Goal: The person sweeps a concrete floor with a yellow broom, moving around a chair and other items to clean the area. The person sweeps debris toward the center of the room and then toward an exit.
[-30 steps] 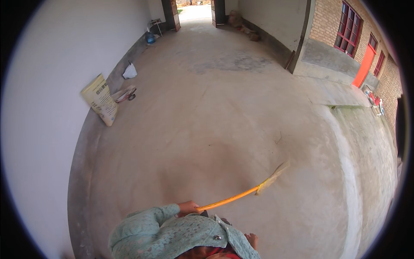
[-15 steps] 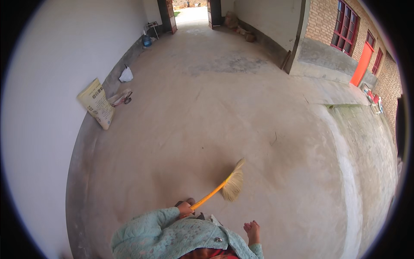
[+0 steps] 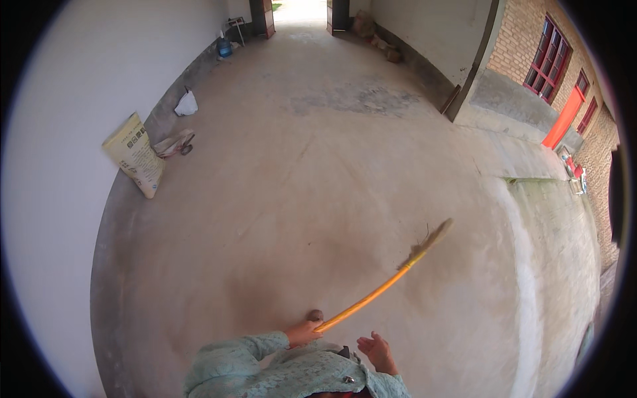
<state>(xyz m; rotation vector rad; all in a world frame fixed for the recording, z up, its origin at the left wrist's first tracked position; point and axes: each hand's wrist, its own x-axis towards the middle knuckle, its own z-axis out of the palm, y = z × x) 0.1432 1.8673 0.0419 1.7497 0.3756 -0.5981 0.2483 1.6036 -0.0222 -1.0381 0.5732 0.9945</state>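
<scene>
My left hand (image 3: 304, 333) is closed around the end of the orange handle of a broom (image 3: 366, 300). The broom reaches away to the right. Its bristle head (image 3: 431, 240) is seen edge-on over the concrete floor, beside a few thin dark strands. My right hand (image 3: 377, 351) hangs apart from the handle, open, its fingers loosely bent and nothing in them. Just beyond my left hand, the tip of a brown shoe (image 3: 316, 314) shows. Both forearms wear pale green sleeves.
Against the left wall lean a printed sack (image 3: 138, 158) and a crumpled bag (image 3: 174, 144). Farther off are a white bag (image 3: 186, 103), a blue water jug (image 3: 224, 48) and an open doorway. A wall corner (image 3: 472, 63) and red door (image 3: 565, 119) stand right.
The broom has swung right and away from me, its head turning from broadside to edge-on. My left hand has shifted right, while my right hand has moved slightly left and its fingers have loosened.
</scene>
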